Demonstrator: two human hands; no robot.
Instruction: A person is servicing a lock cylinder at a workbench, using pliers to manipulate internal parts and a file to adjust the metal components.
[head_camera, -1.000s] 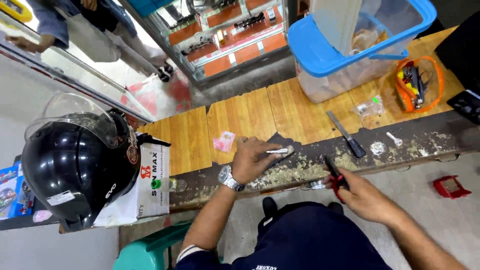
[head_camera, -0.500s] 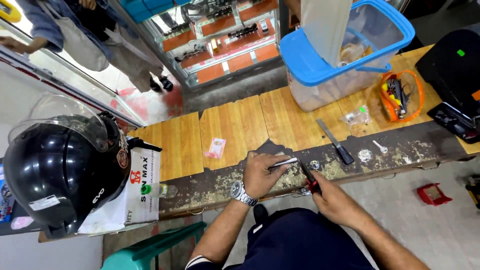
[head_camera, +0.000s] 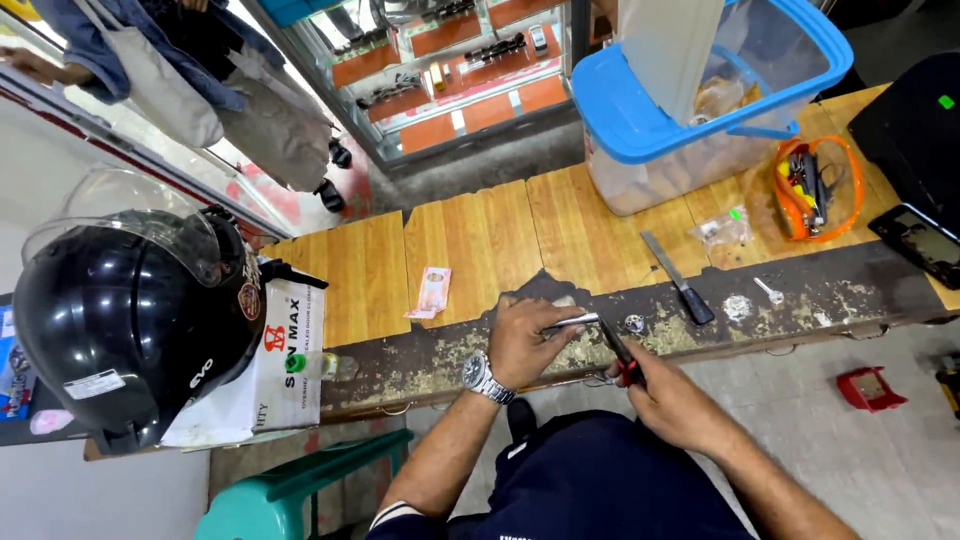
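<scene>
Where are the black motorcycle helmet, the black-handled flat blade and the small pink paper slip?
black motorcycle helmet (head_camera: 120, 320), head view, shell.
black-handled flat blade (head_camera: 664, 260), head view, metal blade.
small pink paper slip (head_camera: 431, 292), head view, middle.

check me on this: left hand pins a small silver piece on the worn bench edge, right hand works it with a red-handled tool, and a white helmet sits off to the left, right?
One thing is off: the helmet is black with a clear visor, not white. The head view shows it. The rest holds: the left hand pins a small silver piece on the worn bench edge, and the right hand works it with a red-handled tool.
</scene>
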